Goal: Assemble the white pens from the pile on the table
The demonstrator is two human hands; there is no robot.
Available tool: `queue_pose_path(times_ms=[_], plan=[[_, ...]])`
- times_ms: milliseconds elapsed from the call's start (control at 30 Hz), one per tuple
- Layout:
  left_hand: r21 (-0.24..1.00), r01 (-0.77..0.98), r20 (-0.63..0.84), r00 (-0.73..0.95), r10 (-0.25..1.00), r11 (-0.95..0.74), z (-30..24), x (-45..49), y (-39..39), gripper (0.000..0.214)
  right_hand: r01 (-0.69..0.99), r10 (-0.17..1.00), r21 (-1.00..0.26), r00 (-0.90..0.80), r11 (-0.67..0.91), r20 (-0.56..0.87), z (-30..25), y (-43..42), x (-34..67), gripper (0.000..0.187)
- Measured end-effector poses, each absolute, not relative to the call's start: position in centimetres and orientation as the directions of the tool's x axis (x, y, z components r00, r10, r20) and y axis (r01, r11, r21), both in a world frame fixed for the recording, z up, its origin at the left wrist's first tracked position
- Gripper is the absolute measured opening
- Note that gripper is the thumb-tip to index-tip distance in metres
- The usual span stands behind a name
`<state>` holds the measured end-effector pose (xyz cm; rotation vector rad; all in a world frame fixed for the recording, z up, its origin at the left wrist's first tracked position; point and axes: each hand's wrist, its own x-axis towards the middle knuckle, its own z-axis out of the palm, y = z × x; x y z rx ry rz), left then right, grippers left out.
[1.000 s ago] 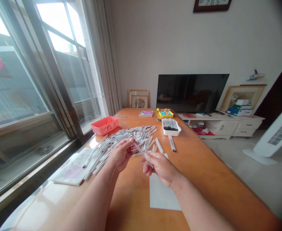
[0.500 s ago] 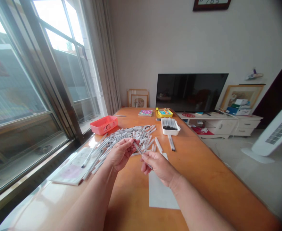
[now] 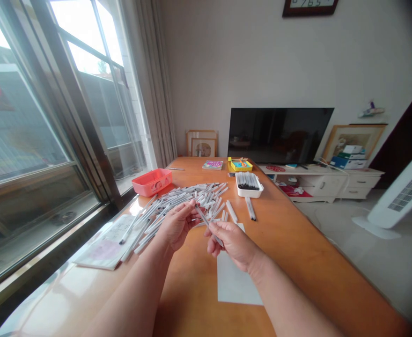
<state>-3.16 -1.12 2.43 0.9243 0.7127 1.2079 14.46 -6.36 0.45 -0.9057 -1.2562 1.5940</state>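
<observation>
A slim pen (image 3: pixel 203 216) slants between my two hands above the table. My right hand (image 3: pixel 229 241) is closed around its lower part, thumb on top. At its upper end my left hand (image 3: pixel 180 225) is closed, with thumb and fingers pinching there; its fingertips are partly hidden. Behind my left hand spreads a loose pile of pens (image 3: pixel 178 199), clear-barrelled with some dark ends. Under my right hand lies a white sheet of paper (image 3: pixel 239 281).
A white box (image 3: pixel 250 192) of pens stands at the back right, with a few pens (image 3: pixel 250 208) before it. At the left are a red basket (image 3: pixel 152 182) and a booklet (image 3: pixel 100 250). A yellow box (image 3: pixel 241 165) and a colourful book (image 3: pixel 212 164) lie at the far end.
Both hands have stayed almost in place, shifting slightly. The pen is still between them, a little more of its upper end showing by my left thumb.
</observation>
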Motion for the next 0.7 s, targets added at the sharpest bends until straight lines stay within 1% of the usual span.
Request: queue_pose_path(times_ms=[100, 167, 333, 467, 567, 700], plan=[[0.899, -0.434, 0.027, 0.200, 0.979, 0.064, 2.33, -3.08, -1.05, 0.027, -0.167, 0.945, -0.983, -0.326, -0.077, -0.018, 0.29, -6.36, 14.26, 0.050], [0.895, -0.442, 0.040, 0.213, 0.976, 0.060, 2.42, -3.16, -1.04, 0.024, -0.181, 0.938, -0.979, -0.346, -0.091, -0.023, 0.26, -6.43, 14.25, 0.049], [0.871, -0.485, 0.070, 0.284, 0.956, 0.080, 2.81, -3.62, -1.13, 0.018, -0.307, 0.888, -0.931, -0.458, -0.199, -0.039, 0.70, -6.78, 14.53, 0.042], [0.848, -0.520, 0.106, 0.358, 0.927, 0.103, 3.02, -3.90, -1.28, 0.016, -0.370, 0.854, -0.895, -0.520, -0.248, -0.021, 1.10, -7.02, 14.73, 0.039], [0.861, -0.500, 0.103, 0.348, 0.932, 0.091, 2.96, -3.77, -1.36, 0.018, -0.357, 0.851, -0.901, -0.525, -0.247, -0.025, 1.03, -7.07, 14.62, 0.040], [0.911, -0.410, 0.106, 0.353, 0.930, 0.052, 2.61, -3.12, -1.49, 0.023, -0.286, 0.881, -0.932, -0.469, -0.223, -0.067, 0.93, -6.89, 14.48, 0.043]])
